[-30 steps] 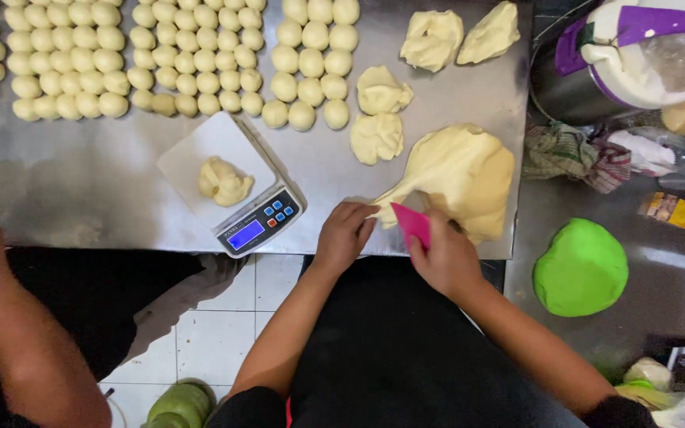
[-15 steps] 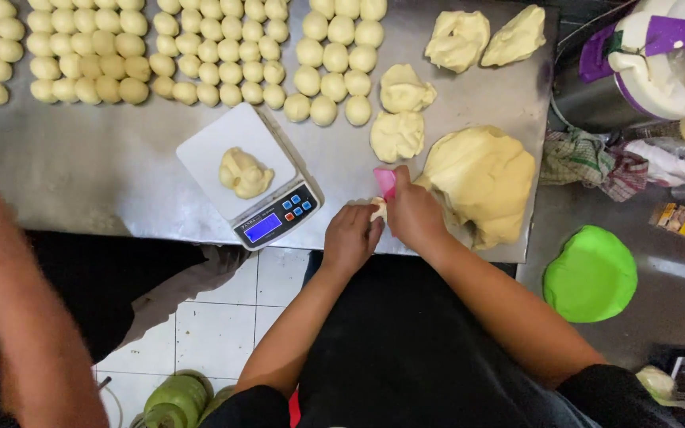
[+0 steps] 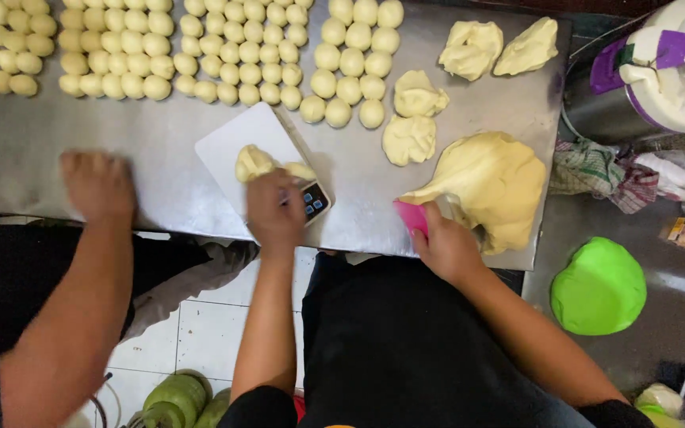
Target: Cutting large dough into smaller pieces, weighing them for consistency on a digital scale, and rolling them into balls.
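left hand [image 3: 275, 208] over scale [image 3: 259, 154] — right hand [image 3: 447, 250] gripping scraper [image 3: 411, 216]

**Layout on the counter**

A scale [image 3: 263, 154] sits at the near middle of the counter [image 3: 160, 182], with a dough piece [image 3: 254, 162] on it. The left hand [image 3: 275, 210] rests over the scale's near right corner. To the right lies a large dough mass [image 3: 489, 186], the right hand [image 3: 449, 250] and a scraper [image 3: 412, 218] at its near left edge. Behind it lie smaller dough lumps [image 3: 410, 139]. Rows of dough balls [image 3: 231, 51] fill the far side. A co-worker's hand [image 3: 97, 186] presses the counter at left.
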